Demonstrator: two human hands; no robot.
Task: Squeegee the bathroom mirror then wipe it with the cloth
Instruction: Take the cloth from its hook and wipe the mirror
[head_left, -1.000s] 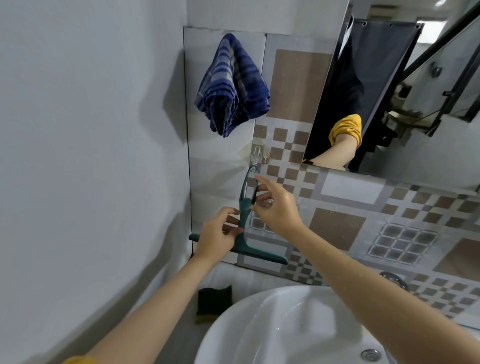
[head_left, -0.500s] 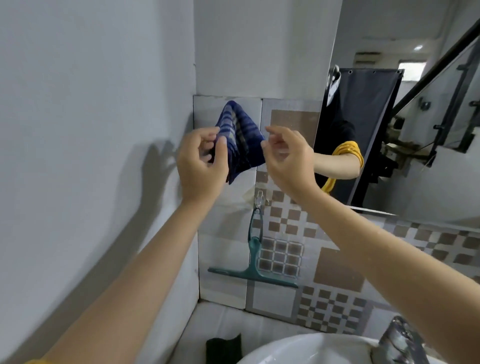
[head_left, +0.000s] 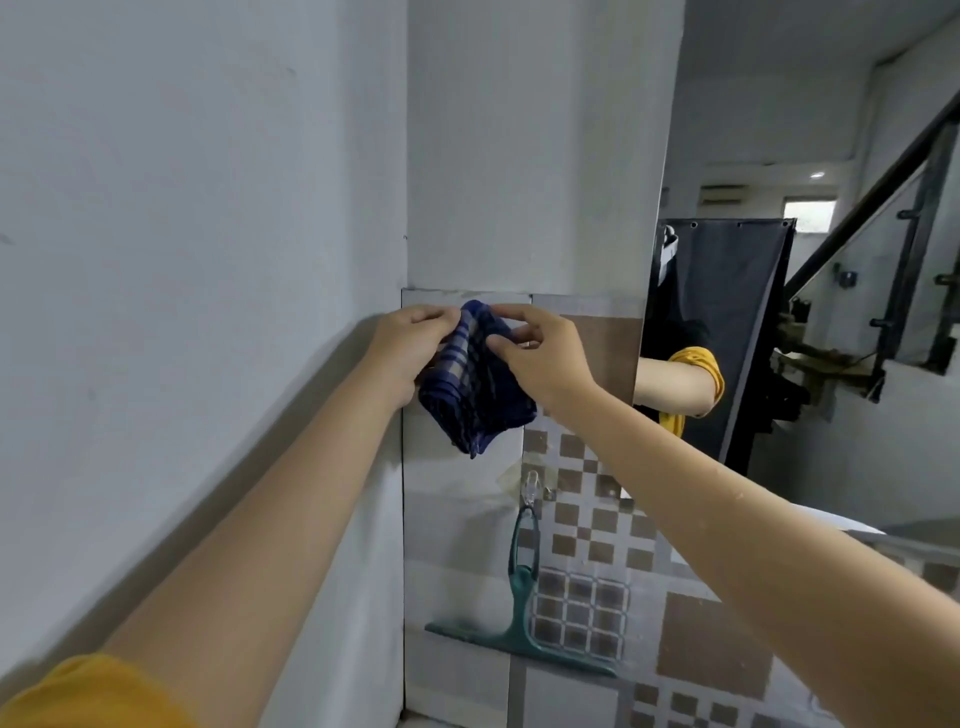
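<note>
A plain grey wall (head_left: 182, 260) filled the left, with a yellow sleeve (head_left: 78, 691) low in the corner and the bare left forearm rising from it. The left hand (head_left: 402, 348) was curled on the left edge of the cloth (head_left: 475, 395), thumb and fingers pressed onto the fabric near its top. The cloth — blue with pale checks — hung bunched between the two hands against the tiles (head_left: 457, 519), its folds drooping to a point below the grip. Just right of it the right hand (head_left: 543, 353) pinched the cloth's upper right edge, fingertips closed on the fabric, the other fingers loosely bent. Well below the grip a clear hook (head_left: 530, 486) sat on the tiles, and the green squeegee (head_left: 519, 603) hung from it by its looped handle, blade lowest and tilted down to the right. Right of the grip stood the mirror (head_left: 831, 364), touched by neither hand — it reflected a yellow-sleeved arm, a dark curtain and a stair rail.
</note>
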